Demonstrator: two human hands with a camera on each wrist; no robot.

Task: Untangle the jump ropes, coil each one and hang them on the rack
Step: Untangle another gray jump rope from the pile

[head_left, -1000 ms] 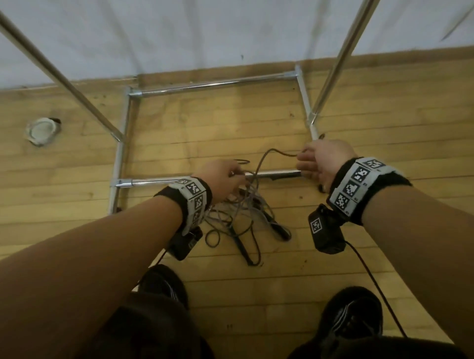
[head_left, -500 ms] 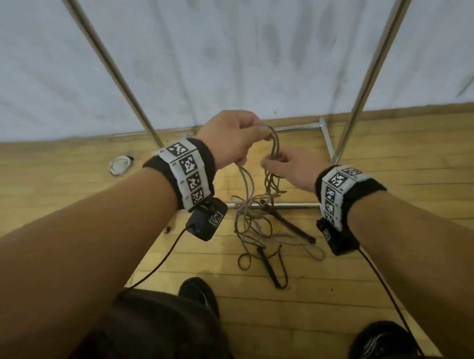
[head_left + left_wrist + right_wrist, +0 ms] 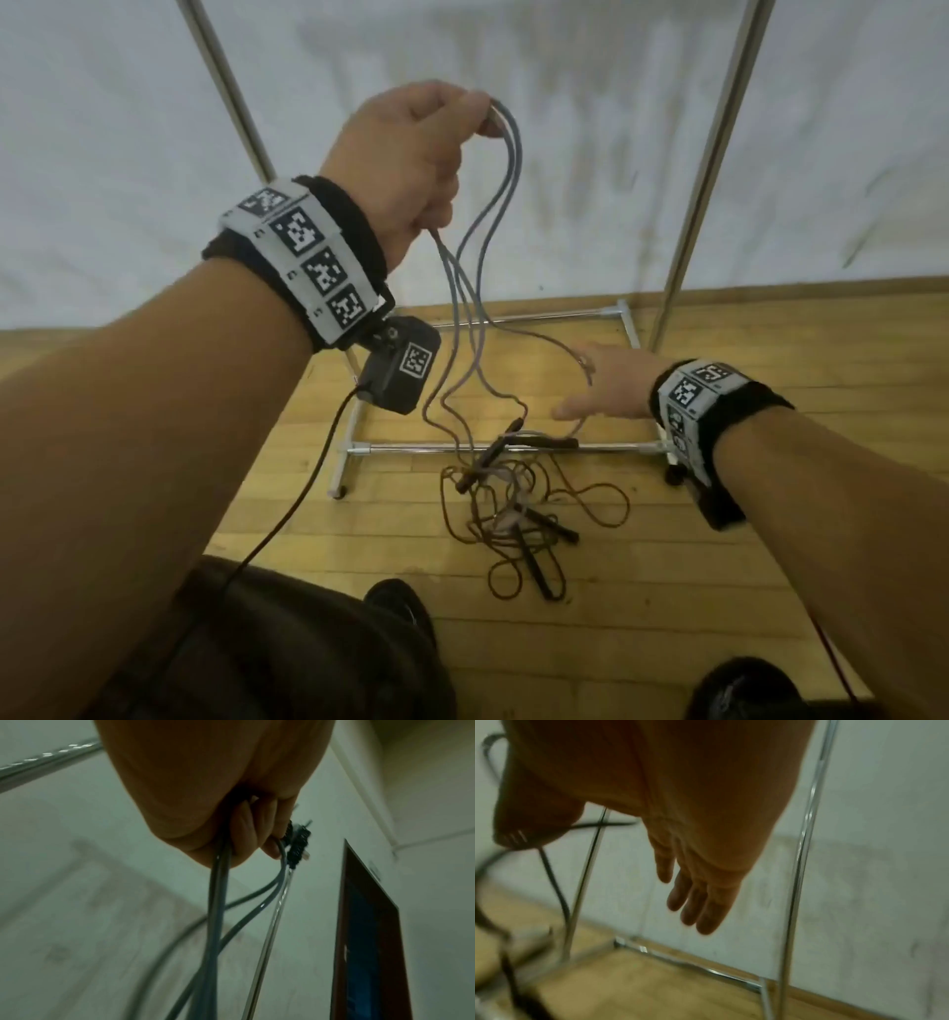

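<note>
My left hand point(image 3: 411, 159) is raised in front of the wall and grips several loops of a grey jump rope point(image 3: 480, 267), whose strands hang down to the floor. In the left wrist view the curled fingers point(image 3: 246, 833) hold the grey strands point(image 3: 218, 902). A tangle of brown and grey ropes point(image 3: 518, 509) with black handles point(image 3: 539, 570) lies on the wooden floor by the rack's front base bar point(image 3: 411, 449). My right hand point(image 3: 601, 385) is low and open, fingers point(image 3: 693, 902) straight, beside a hanging grey strand, holding nothing.
The chrome rack's two uprights point(image 3: 714, 154) point(image 3: 226, 87) rise before a white wall; its base frame point(image 3: 629, 324) lies on the floor. My shoes point(image 3: 400, 611) stand just behind the tangle. A dark door frame point(image 3: 365, 943) shows in the left wrist view.
My left hand has lifted the grey rope loops higher, pulling strands out of the pile. My right hand has let go of the rope and dropped to the right, open.
</note>
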